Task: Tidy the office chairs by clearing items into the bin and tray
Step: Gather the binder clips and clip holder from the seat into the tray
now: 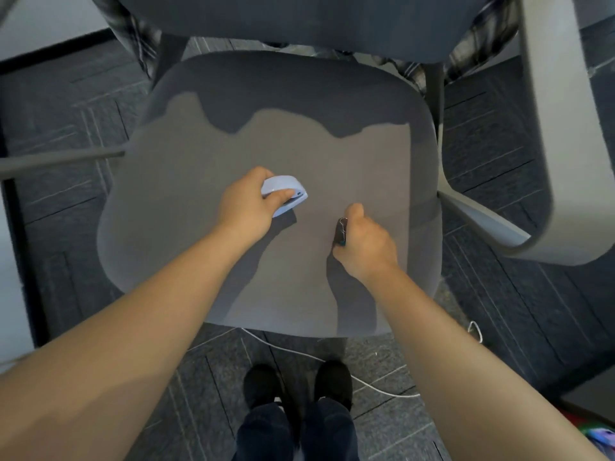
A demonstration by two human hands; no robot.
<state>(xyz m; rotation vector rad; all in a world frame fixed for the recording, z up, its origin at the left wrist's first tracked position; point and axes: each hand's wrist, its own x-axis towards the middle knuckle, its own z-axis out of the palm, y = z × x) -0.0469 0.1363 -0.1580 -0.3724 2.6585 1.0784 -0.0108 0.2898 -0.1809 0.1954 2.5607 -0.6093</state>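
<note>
A grey office chair seat (283,134) fills the middle of the head view. Over its centre, my left hand (244,202) grips a light blue stapler (287,194), thumb across its top. A little to the right, my right hand (364,242) is curled round a small black binder clip (342,231) with silver wire handles, just above the seat. Most of the clip is hidden inside the fist.
The chair's backrest (299,18) stands at the top, with a plaid cloth (139,34) hanging behind it. A white desk edge (559,128) curves along the right. A white cable (332,361) runs over the dark carpet near my shoes (298,382). Colourful items (599,435) show at bottom right.
</note>
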